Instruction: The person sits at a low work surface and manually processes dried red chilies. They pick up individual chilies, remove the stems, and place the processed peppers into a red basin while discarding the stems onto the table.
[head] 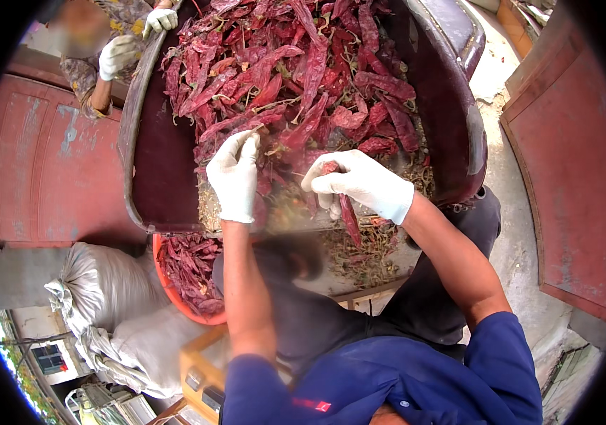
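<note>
My right hand (358, 178), in a white knit glove, grips a dried red chili pepper (350, 220). The chili's lower end points down past the cart's front edge, and its thin stem sticks out to the left by my fingers. My left hand (234, 175), gloved the same way, is raised over the near left of the heap with thumb and fingertips pinched together. A thin pale chili stem (258, 128) shows at those fingertips. Beyond both hands lies a large heap of dried red chilies (281, 69) in a dark maroon cart bed (167, 186).
Another person's gloved hands (117, 56) are at the cart's far left rim. Below the cart's front, an orange-red tub (162, 276) holds more chilies. Stem scraps (366, 260) lie between my legs. White woven sacks (111, 281) stand left; a red door (574, 159) stands right.
</note>
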Demonstrator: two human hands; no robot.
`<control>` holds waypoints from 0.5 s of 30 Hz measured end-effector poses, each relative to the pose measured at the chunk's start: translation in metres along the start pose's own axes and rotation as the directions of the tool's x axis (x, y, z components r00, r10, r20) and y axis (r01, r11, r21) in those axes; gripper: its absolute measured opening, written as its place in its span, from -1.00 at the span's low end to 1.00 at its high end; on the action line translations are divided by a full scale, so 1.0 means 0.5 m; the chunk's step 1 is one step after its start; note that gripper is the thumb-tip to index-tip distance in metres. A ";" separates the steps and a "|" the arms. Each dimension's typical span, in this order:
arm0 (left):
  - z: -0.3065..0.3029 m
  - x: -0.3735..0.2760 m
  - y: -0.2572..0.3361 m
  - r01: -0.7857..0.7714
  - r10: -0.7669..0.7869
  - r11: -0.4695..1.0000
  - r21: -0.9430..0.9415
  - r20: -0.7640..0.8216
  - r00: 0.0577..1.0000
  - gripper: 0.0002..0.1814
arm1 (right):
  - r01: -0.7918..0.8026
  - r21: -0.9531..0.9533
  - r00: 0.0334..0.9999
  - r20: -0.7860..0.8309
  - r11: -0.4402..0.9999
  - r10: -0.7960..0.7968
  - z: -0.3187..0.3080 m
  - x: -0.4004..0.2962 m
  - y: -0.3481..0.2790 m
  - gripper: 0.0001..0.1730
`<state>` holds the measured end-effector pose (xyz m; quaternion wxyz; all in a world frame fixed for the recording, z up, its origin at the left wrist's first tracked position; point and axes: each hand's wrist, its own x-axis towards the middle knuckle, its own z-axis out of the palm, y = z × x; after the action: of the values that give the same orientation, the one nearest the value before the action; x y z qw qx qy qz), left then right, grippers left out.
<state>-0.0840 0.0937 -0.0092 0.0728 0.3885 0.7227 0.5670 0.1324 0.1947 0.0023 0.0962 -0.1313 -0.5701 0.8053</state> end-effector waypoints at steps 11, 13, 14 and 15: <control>-0.088 -0.016 0.023 0.010 0.008 0.952 0.306 -0.058 0.998 -0.78 | 0.049 0.008 0.980 -0.193 0.999 -0.047 -0.027 0.004 -0.024 -0.71; -0.078 -0.031 0.037 -0.100 0.158 0.871 0.481 -0.083 0.984 -0.79 | 0.079 0.063 0.976 -0.208 0.995 -0.064 -0.041 -0.002 -0.028 -0.70; -0.080 -0.031 0.024 -0.142 0.209 0.861 0.489 -0.085 0.974 -0.79 | 0.121 0.086 0.964 -0.246 0.989 -0.096 -0.044 -0.003 -0.029 -0.70; -0.080 -0.034 0.021 -0.184 0.258 0.859 0.477 -0.093 0.962 -0.80 | 0.174 0.115 0.955 -0.260 0.978 -0.139 -0.049 -0.008 -0.033 -0.70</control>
<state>-0.0890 0.0527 0.0080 -0.1440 0.4302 0.7910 0.4104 0.1441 0.2209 0.0103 0.2399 -0.1795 -0.5054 0.8092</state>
